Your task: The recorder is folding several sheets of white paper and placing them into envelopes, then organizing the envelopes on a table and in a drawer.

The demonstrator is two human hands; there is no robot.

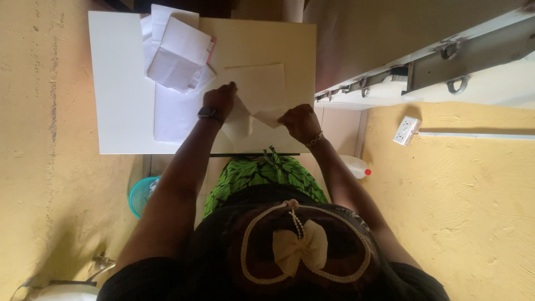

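- Nearest the camera, a cream bow (299, 249) with a beaded cord is sitting on the person's dark top, above a green patterned lap (262, 175).
- Both arms are reaching away from the body onto a white table (120, 106).
- Left hand (221, 100), with a dark wristwatch (209, 113) on its wrist, is pressing down on a cream sheet of paper (262, 92); its grip is looking mostly closed, fingertips bearing on the sheet's left edge.
- Right hand (301, 121), wearing a thin bracelet (315, 139), is pinching a folded corner of the same sheet, its grip closing on the paper's lower edge.
- That sheet is lying between the two hands, partly folded, reaching beyond them toward the table's far side.
- Beyond the left hand, a loose pile of white folded papers (175, 53) is resting on the table; a larger white sheet (175, 120) is lying under and beside that hand.
- Down below the left arm, a teal basket (142, 195) is standing on the floor; near the right arm, a white plastic bottle with a red cap (356, 166) is lying.
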